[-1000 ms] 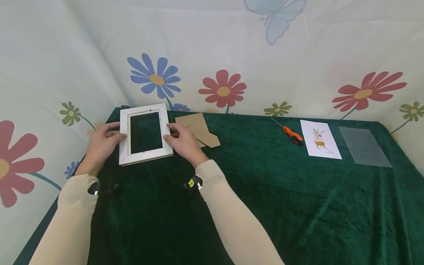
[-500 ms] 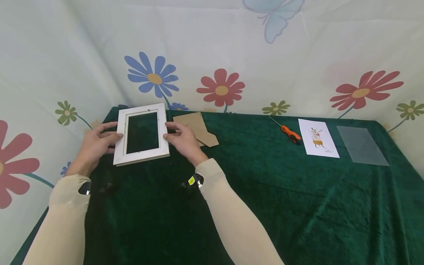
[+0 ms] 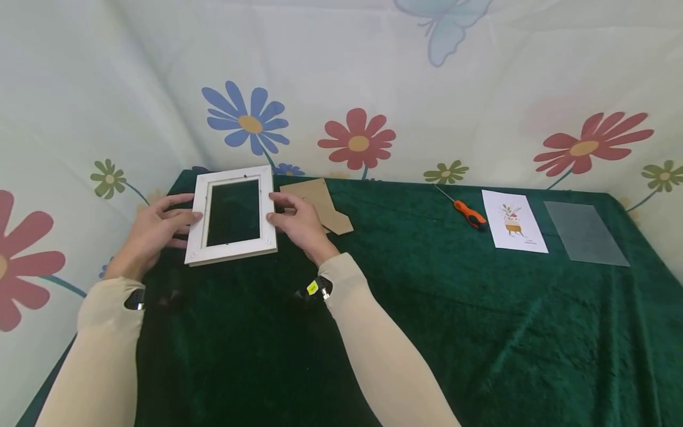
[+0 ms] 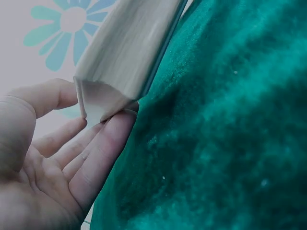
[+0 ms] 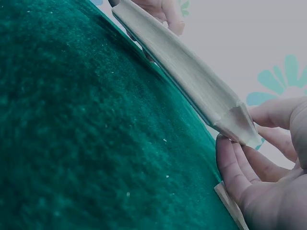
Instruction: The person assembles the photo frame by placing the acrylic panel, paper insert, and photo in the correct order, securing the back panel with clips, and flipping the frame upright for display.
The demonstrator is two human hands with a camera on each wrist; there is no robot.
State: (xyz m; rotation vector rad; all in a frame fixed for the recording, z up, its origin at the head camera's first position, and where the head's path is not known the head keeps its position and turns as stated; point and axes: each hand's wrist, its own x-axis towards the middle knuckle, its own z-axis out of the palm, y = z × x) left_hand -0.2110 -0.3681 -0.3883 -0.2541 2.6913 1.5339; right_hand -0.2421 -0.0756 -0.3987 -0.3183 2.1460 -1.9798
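white frame [image 3: 232, 214] held at its side edges between left hand [image 3: 152, 232] and right hand [image 3: 299, 224] on green cloth [image 3: 427, 308], with brown board [image 3: 320, 204] just beside, and screwdriver [image 3: 468, 213], print [image 3: 514, 222] and clear sheet [image 3: 586, 233] well apart to the right.

Picture frame [image 3: 232, 214]: white-painted wood, matt, lightly distressed. Table [image 3: 480, 332] cover: dark green velvet-like cloth, soft nap. Backing board [image 3: 320, 204]: brown fibreboard, matt. Screwdriver [image 3: 468, 213]: orange plastic handle, metal shaft. Print [image 3: 514, 229]: white paper. Pane [image 3: 585, 233]: clear, smooth sheet.
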